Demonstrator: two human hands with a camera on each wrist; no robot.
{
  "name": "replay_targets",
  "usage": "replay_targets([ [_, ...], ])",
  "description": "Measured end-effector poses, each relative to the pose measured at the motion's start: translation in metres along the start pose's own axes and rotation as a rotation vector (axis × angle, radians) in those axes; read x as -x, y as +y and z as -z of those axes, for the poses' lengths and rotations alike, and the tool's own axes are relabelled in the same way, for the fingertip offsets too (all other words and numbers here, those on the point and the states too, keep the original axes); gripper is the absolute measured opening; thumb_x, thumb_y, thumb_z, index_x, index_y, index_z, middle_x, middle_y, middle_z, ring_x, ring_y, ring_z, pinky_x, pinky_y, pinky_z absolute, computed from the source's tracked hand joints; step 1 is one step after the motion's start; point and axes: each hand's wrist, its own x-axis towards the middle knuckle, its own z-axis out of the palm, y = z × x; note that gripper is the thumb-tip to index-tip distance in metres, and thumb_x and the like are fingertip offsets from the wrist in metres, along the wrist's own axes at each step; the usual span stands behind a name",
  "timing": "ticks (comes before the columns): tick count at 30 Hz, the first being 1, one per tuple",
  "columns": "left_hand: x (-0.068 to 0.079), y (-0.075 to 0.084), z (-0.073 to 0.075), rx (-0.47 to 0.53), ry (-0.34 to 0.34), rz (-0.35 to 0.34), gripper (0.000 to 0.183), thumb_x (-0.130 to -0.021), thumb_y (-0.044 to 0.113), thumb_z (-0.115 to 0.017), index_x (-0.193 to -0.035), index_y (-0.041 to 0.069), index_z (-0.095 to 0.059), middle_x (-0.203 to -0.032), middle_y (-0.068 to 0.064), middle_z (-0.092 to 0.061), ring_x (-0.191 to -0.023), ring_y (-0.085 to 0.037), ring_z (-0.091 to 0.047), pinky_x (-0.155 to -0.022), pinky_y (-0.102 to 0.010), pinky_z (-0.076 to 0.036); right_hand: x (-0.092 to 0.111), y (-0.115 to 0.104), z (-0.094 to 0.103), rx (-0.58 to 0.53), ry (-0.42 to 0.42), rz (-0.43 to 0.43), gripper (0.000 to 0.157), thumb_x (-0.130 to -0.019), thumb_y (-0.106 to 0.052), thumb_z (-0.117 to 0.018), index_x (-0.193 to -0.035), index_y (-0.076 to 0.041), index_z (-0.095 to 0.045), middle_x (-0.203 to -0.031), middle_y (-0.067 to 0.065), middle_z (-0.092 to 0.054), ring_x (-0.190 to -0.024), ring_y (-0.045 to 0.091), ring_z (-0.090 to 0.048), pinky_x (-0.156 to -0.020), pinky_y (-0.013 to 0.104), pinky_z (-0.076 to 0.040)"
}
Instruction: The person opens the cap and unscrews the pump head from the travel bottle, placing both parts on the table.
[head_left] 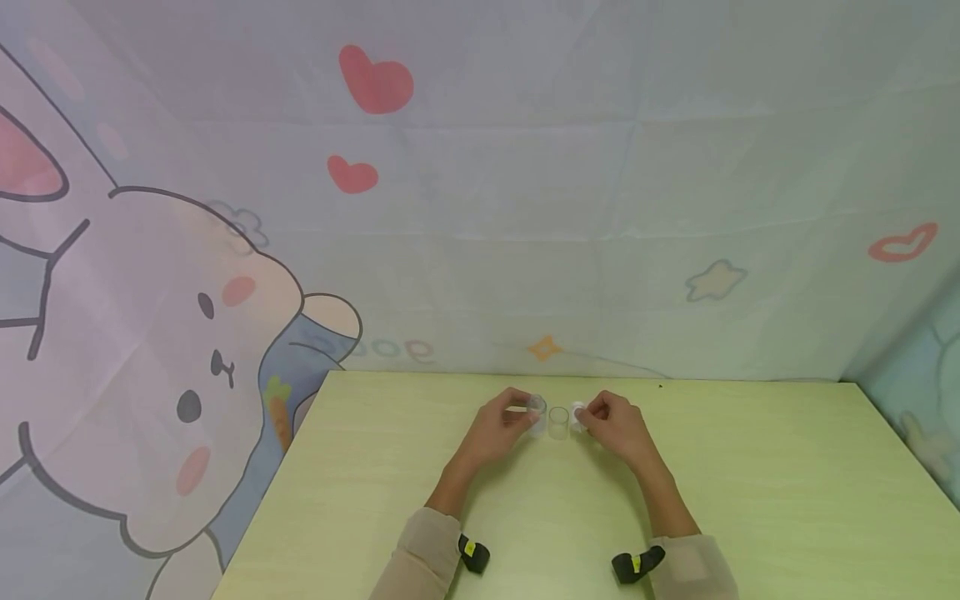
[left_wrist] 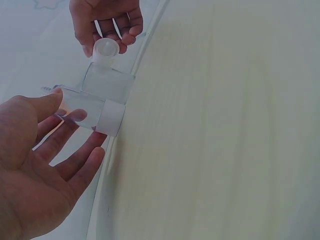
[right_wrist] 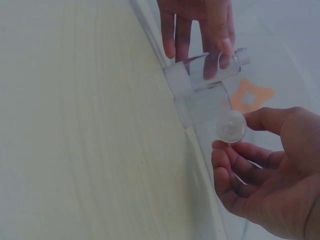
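Note:
My left hand (head_left: 491, 427) pinches a small clear bottle (right_wrist: 207, 72) between thumb and fingers. The bottle has a bare threaded neck (right_wrist: 243, 56) on top and a white band (left_wrist: 111, 119) at its bottom. Right beside it stands a clear cup-like cylinder (head_left: 558, 429), its open rim upward, overlapping the bottle in both wrist views. On the other side, my right hand (head_left: 618, 425) pinches a small white cap (right_wrist: 231, 126) at its edge. The cap's round, translucent face shows in the right wrist view, close by the cylinder's rim.
Everything stands near the back edge of a pale yellow-green wooden table (head_left: 750, 475). Behind it hangs a cloth backdrop (head_left: 510, 250) printed with a rabbit, hearts and stars. Black wrist cameras (head_left: 637, 565) sit at both sleeves.

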Motion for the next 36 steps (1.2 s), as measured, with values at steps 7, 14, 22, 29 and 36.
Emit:
replay_targets([
  [7, -0.0005, -0.0004, 0.0006, -0.010, 0.004, 0.006, 0.033, -0.108, 0.035, -0.066, -0.136, 0.018, -0.063, -0.141, -0.003, -0.065, -0.124, -0.026, -0.069, -0.098, -0.043, -0.060, 0.0001, 0.0012, -0.0008, -0.001, -0.016, 0.002, 0.023, -0.103, -0.024, -0.069, -0.101, -0.001, -0.067, -0.083, 0.006, -0.068, -0.069, 0.020, -0.062, -0.061, 0.033, -0.052],
  [14, -0.0001, -0.0009, 0.0005, -0.012, 0.005, 0.005, 0.033, -0.108, 0.035, -0.066, -0.136, 0.018, -0.064, -0.141, -0.003, -0.065, -0.124, -0.026, -0.069, -0.099, -0.043, -0.060, 0.0009, 0.0017, -0.0012, 0.001, -0.036, -0.010, 0.023, -0.103, -0.024, -0.069, -0.102, 0.000, -0.067, -0.083, 0.007, -0.069, -0.070, 0.022, -0.066, -0.060, 0.033, -0.052],
  [22, -0.0004, -0.0009, 0.0007, -0.019, 0.005, 0.000, 0.032, -0.108, 0.033, -0.066, -0.136, 0.017, -0.063, -0.140, -0.003, -0.065, -0.124, -0.026, -0.069, -0.099, -0.043, -0.060, 0.0025, 0.0012, -0.0024, -0.002, -0.050, -0.034, 0.023, -0.103, -0.023, -0.069, -0.103, 0.000, -0.066, -0.085, 0.009, -0.070, -0.074, 0.024, -0.068, -0.061, 0.032, -0.053],
  [29, 0.0002, 0.0011, 0.0012, -0.015, 0.004, -0.012, 0.032, -0.108, 0.032, -0.066, -0.135, 0.015, -0.063, -0.140, -0.006, -0.066, -0.124, -0.029, -0.069, -0.099, -0.047, -0.059, 0.0036, 0.0013, -0.0030, 0.011, -0.057, -0.049, 0.023, -0.102, -0.022, -0.069, -0.103, 0.001, -0.066, -0.086, 0.009, -0.070, -0.075, 0.022, -0.069, -0.063, 0.032, -0.052],
  [36, 0.0002, 0.0004, 0.0005, -0.019, 0.003, 0.007, 0.032, -0.108, 0.033, -0.066, -0.135, 0.018, -0.063, -0.141, -0.003, -0.065, -0.124, -0.026, -0.069, -0.100, -0.044, -0.059, 0.0026, 0.0009, -0.0043, 0.038, -0.047, -0.045, 0.020, -0.100, -0.020, -0.069, -0.099, 0.000, -0.066, -0.081, 0.006, -0.068, -0.070, 0.019, -0.064, -0.062, 0.031, -0.051],
])
